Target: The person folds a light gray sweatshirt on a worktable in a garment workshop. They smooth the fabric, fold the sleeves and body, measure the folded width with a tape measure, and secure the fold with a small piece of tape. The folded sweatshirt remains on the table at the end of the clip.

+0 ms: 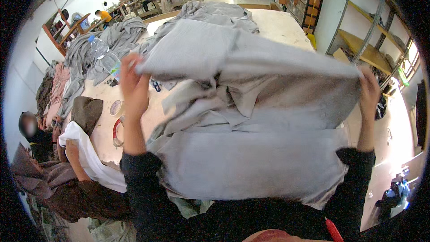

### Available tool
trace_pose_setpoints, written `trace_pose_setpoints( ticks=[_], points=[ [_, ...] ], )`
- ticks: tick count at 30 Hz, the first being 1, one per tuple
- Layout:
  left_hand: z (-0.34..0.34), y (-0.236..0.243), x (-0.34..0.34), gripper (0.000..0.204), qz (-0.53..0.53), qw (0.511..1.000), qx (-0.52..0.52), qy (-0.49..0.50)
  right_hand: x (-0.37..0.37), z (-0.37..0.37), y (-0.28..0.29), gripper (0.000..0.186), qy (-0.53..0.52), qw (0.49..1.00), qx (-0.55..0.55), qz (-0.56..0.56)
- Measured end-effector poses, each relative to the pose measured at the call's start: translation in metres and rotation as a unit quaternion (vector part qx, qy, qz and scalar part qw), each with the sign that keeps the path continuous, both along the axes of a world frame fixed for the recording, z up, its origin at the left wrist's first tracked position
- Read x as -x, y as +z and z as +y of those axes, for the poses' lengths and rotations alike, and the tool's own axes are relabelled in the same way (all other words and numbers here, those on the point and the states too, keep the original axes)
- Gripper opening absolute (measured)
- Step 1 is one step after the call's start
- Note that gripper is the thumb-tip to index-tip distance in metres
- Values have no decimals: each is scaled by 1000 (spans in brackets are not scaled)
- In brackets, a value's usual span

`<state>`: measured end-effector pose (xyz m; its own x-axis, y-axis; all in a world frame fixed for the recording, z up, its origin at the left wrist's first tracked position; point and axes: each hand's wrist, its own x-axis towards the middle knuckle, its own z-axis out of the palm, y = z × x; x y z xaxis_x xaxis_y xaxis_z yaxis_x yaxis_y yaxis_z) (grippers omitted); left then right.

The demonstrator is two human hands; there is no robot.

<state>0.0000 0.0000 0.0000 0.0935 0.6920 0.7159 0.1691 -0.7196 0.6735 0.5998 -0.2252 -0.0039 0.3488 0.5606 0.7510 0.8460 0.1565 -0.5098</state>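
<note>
I hold a large grey fabric spread wide and lifted in front of me. My left hand pinches its left corner, and my right hand grips the right corner, both slightly blurred. Beneath the raised part, more of the grey cloth lies folded and creased on a pale table. Left of my left hand are a clear plastic bottle, a roll of tape and a red-rimmed round object, partly hidden by my arm.
At left, a co-worker's hand holds white cloth. Grey piles and pink cloth lie about the table. A metal shelving rack stands right, beside a pale floor. Workbenches and seated people fill the back.
</note>
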Motion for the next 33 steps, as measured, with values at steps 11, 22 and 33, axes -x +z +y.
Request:
trace_pose_setpoints(
  ticks=[11, 22, 33],
  points=[
    [-162, -50, 65, 36, 336, 753, 499, -267, 142, -210, -93, 20, -7, 932, 346, 106],
    [109, -116, -72, 29, 263, 939, 218, -42, 164, -144, -89, 33, -122, 887, 433, 103],
    [99, -107, -267, 60, 554, 813, 129, -125, 203, -182, -109, 24, -143, 908, 368, 141]
  ],
)
